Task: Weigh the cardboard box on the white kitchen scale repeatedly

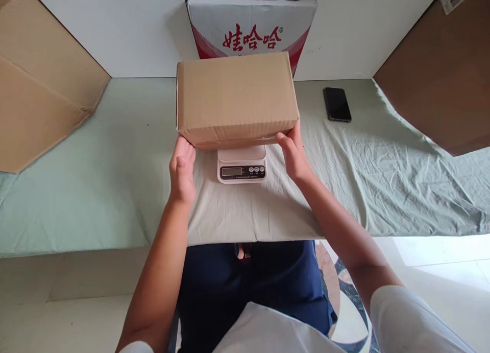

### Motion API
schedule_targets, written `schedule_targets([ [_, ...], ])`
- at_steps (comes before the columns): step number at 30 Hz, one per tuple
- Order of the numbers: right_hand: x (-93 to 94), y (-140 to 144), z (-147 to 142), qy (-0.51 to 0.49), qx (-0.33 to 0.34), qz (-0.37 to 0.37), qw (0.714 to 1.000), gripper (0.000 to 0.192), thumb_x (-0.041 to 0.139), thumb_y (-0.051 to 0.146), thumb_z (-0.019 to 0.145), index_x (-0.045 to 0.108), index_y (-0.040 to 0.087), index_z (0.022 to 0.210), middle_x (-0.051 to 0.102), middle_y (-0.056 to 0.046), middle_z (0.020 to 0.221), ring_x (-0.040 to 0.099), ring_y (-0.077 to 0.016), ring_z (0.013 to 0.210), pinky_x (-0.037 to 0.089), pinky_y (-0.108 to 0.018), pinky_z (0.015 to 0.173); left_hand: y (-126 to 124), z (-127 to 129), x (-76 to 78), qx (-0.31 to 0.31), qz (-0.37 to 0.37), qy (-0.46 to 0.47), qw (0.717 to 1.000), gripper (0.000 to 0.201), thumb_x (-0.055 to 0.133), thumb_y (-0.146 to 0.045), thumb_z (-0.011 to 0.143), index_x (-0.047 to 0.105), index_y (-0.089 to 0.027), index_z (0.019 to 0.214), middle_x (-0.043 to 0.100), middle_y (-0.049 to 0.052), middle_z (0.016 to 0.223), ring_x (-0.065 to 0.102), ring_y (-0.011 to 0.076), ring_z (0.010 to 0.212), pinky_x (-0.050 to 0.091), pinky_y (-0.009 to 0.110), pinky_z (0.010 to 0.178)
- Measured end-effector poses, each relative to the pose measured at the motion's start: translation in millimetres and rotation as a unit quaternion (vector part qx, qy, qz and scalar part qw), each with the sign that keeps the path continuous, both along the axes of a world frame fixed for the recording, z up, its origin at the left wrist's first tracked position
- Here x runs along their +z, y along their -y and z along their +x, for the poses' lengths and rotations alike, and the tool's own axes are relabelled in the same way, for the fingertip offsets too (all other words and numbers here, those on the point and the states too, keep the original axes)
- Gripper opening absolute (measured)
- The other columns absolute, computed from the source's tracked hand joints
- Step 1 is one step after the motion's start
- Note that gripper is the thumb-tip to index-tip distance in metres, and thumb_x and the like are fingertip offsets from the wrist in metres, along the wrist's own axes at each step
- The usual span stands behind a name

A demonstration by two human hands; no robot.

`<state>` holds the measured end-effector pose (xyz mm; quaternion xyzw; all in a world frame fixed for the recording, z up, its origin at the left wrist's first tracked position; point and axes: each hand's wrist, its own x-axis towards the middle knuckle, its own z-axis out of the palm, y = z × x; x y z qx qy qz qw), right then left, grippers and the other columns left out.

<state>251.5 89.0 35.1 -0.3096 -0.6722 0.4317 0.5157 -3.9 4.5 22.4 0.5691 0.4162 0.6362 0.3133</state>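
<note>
Between my two hands is a brown cardboard box (235, 92), its near side tilted slightly toward me. My left hand (182, 171) supports its lower left corner, the fingers partly hidden beneath it. At the lower right corner, my right hand (293, 151) grips with the thumb on the near side and the other fingers mostly hidden. A small white kitchen scale (242, 171) sits below the box, its far part covered from view. The scale's dark display shows no readable figures, and several buttons line its right side.
A black smartphone (337, 104) lies to the right on the green cloth (126, 154) covering the table. Behind stands a white and red carton (250, 16) with red Chinese lettering. Large cardboard pieces flank the table, one left (42, 82) and one right (440, 72).
</note>
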Motion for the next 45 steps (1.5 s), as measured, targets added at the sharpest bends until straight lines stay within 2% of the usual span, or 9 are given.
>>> schedule_targets([
  [4,-12.7,13.6,-2.3,-0.024,0.003,-0.016,1.000,0.084,0.055,0.071,0.084,0.025,0.042,0.157,0.039,0.004,0.165,0.028,-0.0268,0.160,0.024,-0.051,0.137,6.0,5.9,-6.7,0.022,0.022,0.000,1.000,0.081,0.043,-0.082,0.086,0.053,-0.030,0.147,0.050,0.006,0.158,0.032,0.0350,0.159,0.031,0.050,0.130],
  [11,-17.1,22.6,-10.6,-0.052,-0.050,-0.035,0.997,0.084,0.056,0.070,0.082,0.027,0.041,0.155,0.042,-0.001,0.160,0.031,-0.0296,0.156,0.027,-0.055,0.134,6.8,5.3,-9.0,0.012,0.004,0.014,1.000,0.077,0.044,-0.079,0.088,0.056,-0.029,0.146,0.055,0.007,0.155,0.038,0.0344,0.156,0.035,0.050,0.128],
  [22,-18.7,23.4,-11.3,-0.032,-0.086,-0.034,0.995,0.077,0.052,0.073,0.081,0.036,0.042,0.150,0.051,-0.001,0.152,0.040,-0.0293,0.151,0.034,-0.053,0.131,9.7,8.7,-8.7,0.015,-0.034,0.004,0.999,0.080,0.044,-0.081,0.086,0.051,-0.034,0.151,0.047,0.002,0.163,0.025,0.0325,0.161,0.035,0.047,0.129],
  [24,-17.4,15.7,-2.3,-0.028,-0.118,-0.018,0.992,0.073,0.049,0.073,0.083,0.037,0.044,0.149,0.046,0.001,0.157,0.035,-0.0289,0.156,0.031,-0.054,0.131,9.7,0.4,-6.8,0.030,-0.005,-0.012,0.999,0.077,0.048,-0.080,0.086,0.051,-0.037,0.150,0.043,-0.002,0.166,0.020,0.0315,0.162,0.028,0.048,0.133],
  [26,-13.4,2.4,15.5,-0.054,-0.189,-0.016,0.980,0.069,0.044,0.072,0.086,0.036,0.044,0.148,0.040,0.002,0.162,0.033,-0.0287,0.159,0.027,-0.058,0.131,9.5,-14.1,-5.1,0.077,0.036,-0.006,0.996,0.066,0.048,-0.076,0.088,0.054,-0.045,0.146,0.040,-0.011,0.167,0.015,0.0278,0.163,0.019,0.047,0.136],
  [29,-5.3,-21.6,50.0,-0.129,-0.295,-0.072,0.944,0.063,0.035,0.071,0.088,0.037,0.043,0.145,0.044,-0.002,0.159,0.043,-0.0265,0.154,0.027,-0.058,0.130,7.9,-36.1,-6.6,0.148,0.050,0.032,0.987,0.049,0.035,-0.068,0.095,0.056,-0.057,0.138,0.040,-0.024,0.163,0.016,0.0190,0.163,0.016,0.044,0.137],
  [32,-4.0,-38.7,71.6,-0.157,-0.346,-0.096,0.920,0.062,0.026,0.069,0.090,0.038,0.039,0.143,0.046,-0.004,0.157,0.045,-0.0257,0.153,0.029,-0.058,0.127,4.1,-43.3,-14.0,0.133,0.029,0.030,0.990,0.049,0.029,-0.068,0.097,0.054,-0.062,0.138,0.040,-0.026,0.162,0.018,0.0172,0.163,0.018,0.044,0.137],
  [37,-21.4,-42.0,60.1,-0.133,-0.289,-0.122,0.940,0.057,0.027,0.066,0.090,0.046,0.036,0.134,0.056,-0.004,0.146,0.049,-0.0299,0.149,0.031,-0.065,0.123,-2.7,-34.7,-25.2,0.075,0.009,0.030,0.997,0.051,0.040,-0.071,0.093,0.054,-0.058,0.140,0.041,-0.023,0.163,0.021,0.0188,0.162,0.021,0.042,0.136],
  [45,-34.2,-28.0,36.6,-0.074,-0.230,-0.067,0.968,0.063,0.028,0.073,0.089,0.045,0.040,0.140,0.053,-0.003,0.150,0.049,-0.0293,0.148,0.033,-0.063,0.124,-5.5,-40.8,-29.0,0.087,-0.011,-0.003,0.996,0.059,0.024,-0.076,0.094,0.048,-0.057,0.145,0.036,-0.019,0.167,0.022,0.0185,0.162,0.022,0.041,0.135],
])
